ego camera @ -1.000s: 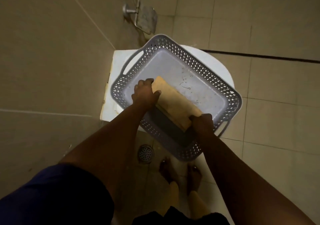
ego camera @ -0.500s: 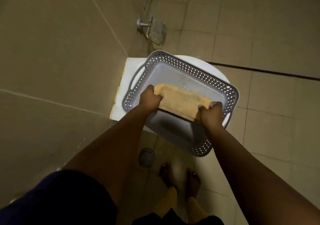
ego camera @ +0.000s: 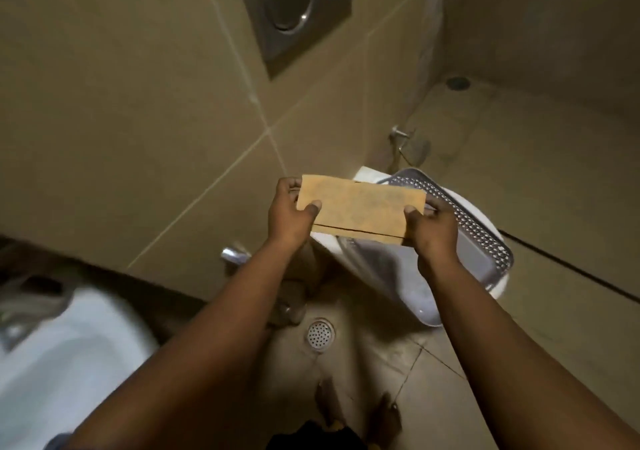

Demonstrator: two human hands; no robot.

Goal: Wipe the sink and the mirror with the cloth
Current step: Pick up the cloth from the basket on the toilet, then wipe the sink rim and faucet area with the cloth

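A folded yellow-orange cloth (ego camera: 360, 208) is held flat in the air between both hands, above the left edge of the grey basket. My left hand (ego camera: 289, 214) pinches its left end and my right hand (ego camera: 433, 231) pinches its right end. The white sink (ego camera: 65, 359) shows blurred at the lower left, below and left of my left forearm. No mirror is in view.
A grey perforated plastic basket (ego camera: 481, 238) rests on a white toilet lid (ego camera: 485, 214) at the right. A steel flush plate (ego camera: 298, 9) is on the tiled wall above. A round floor drain (ego camera: 320, 333) lies between my arms, bare feet (ego camera: 388, 418) below it.
Both hands lifted the cloth out of the basket and up. The view swung left and up, bringing the sink and flush plate into sight.
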